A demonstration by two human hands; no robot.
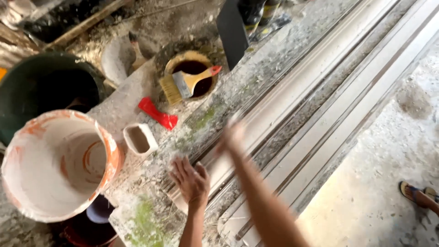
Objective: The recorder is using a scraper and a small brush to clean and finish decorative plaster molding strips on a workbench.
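At the left edge of the frame stands a plaster-crusted orange bucket (57,164), with a small white cup (139,138) just right of it and a red scraper handle (157,113) lying beyond. Higher up, a yellow-bristled brush (187,83) rests across the mouth of a dark pot (194,73). At lower centre the left hand (190,180) lies flat, fingers spread, on the near end of the long white moulding (292,114) that runs to the upper right across the dusty surface (151,215). The right hand (232,137) is blurred over the moulding; it looks open, though I cannot tell for sure. Too much weight on that end could crack the cast or slide it off the surface, I'd judge.
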